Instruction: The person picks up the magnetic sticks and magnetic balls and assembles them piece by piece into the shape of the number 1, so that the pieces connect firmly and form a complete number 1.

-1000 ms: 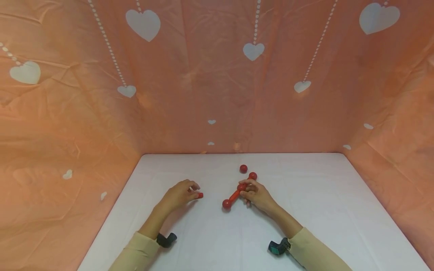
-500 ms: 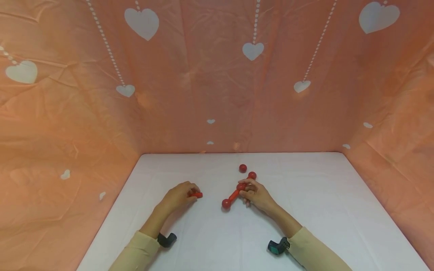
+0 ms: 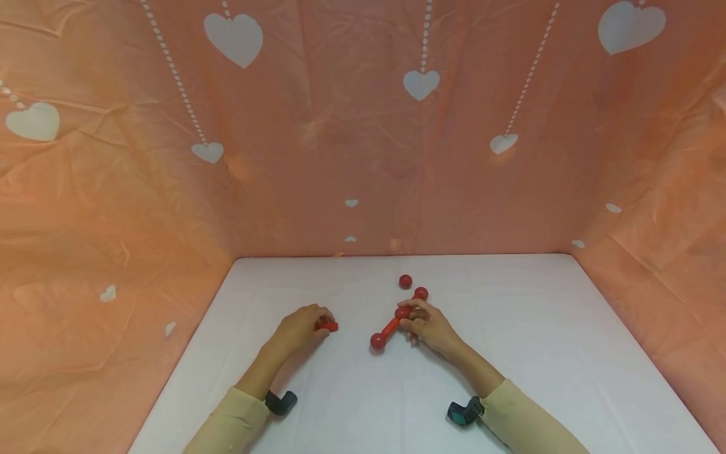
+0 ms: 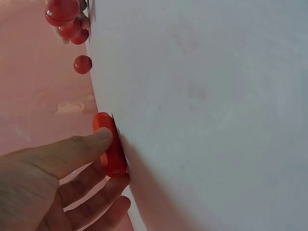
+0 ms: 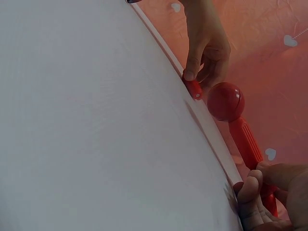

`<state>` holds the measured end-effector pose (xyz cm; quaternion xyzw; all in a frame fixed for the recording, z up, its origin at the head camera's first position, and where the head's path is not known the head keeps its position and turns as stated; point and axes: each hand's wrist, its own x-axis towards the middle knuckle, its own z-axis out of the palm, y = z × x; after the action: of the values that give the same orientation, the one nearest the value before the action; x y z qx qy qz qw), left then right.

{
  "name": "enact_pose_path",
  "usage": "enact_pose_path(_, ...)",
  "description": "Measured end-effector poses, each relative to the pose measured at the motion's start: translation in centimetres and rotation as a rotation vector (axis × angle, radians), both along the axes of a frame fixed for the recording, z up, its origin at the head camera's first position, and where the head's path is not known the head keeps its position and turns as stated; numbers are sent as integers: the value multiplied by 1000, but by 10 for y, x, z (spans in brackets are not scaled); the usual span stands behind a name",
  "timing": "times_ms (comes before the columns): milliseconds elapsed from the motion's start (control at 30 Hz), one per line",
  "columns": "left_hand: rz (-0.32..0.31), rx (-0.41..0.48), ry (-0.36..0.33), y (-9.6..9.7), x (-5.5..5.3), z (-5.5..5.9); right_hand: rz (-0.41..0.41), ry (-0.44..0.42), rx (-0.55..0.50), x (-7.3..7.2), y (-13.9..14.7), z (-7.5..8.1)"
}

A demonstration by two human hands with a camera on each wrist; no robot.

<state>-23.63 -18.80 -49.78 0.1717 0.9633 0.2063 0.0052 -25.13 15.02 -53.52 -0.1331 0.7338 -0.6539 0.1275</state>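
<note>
My left hand (image 3: 300, 328) pinches a short red plastic rod (image 4: 114, 156) between thumb and fingers, low over the white table. In the right wrist view the rod's near end shows a small pale dot. To the right, my right hand (image 3: 435, 331) grips a joined red piece of balls and ribbed rods (image 3: 390, 327) near its middle ball. One end ball (image 5: 225, 101) points toward me, and the other end ball (image 3: 421, 293) lies beyond the fingers, which hide part of the far rod. A loose red ball (image 3: 405, 282) sits just past that far end.
Both hands work over a white table (image 3: 499, 296). Orange sheeting with white hearts (image 3: 317, 157) rises along its back and both sides. Dark wrist cameras (image 3: 282, 402) are strapped at each cuff and reach inward over the tabletop.
Over the last second the red rod in my left hand has turned slightly, and more of it shows between the fingers. My right hand and the joined piece stay nearly still.
</note>
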Motion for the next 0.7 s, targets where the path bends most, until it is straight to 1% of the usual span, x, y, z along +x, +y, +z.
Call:
enact_pose_path(167, 8, 4, 1, 1, 2, 1, 0, -3, -2, -1, 0, -1)
enact_pose_path(467, 26, 25, -25, 3, 4, 3, 4, -5, -4, 0, -1, -1)
enact_pose_path(567, 22, 33, -25, 5, 5, 5, 4, -4, -3, 0, -1, -1)
enact_pose_path(700, 19, 56, -44, 8, 8, 9, 2, 8, 1, -1, -1, -2)
